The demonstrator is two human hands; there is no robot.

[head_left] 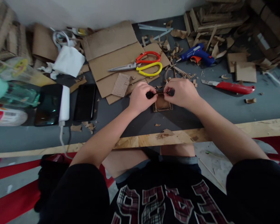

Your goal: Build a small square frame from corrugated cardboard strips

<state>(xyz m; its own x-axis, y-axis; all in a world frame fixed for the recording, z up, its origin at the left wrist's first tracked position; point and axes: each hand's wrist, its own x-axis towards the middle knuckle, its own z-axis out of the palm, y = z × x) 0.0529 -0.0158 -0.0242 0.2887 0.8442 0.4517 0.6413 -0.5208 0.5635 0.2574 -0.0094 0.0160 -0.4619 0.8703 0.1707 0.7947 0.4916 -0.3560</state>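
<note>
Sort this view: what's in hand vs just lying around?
In hand: left hand and right hand pinch a thin dark strip over a small cardboard piece.

Lying about: scissors, blue glue gun, red utility knife, two phones, cardboard sheets, cardboard scraps.

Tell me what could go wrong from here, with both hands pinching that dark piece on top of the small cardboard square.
1. The left hand and right hand grip a small dark piece at the top of the cardboard square; pressing hard could bend or crush the square.
2. The red utility knife lies near the right forearm with its blade apparently out; a sweep could catch it.
3. Scraps litter the floor, so a dropped piece could get lost.
</note>
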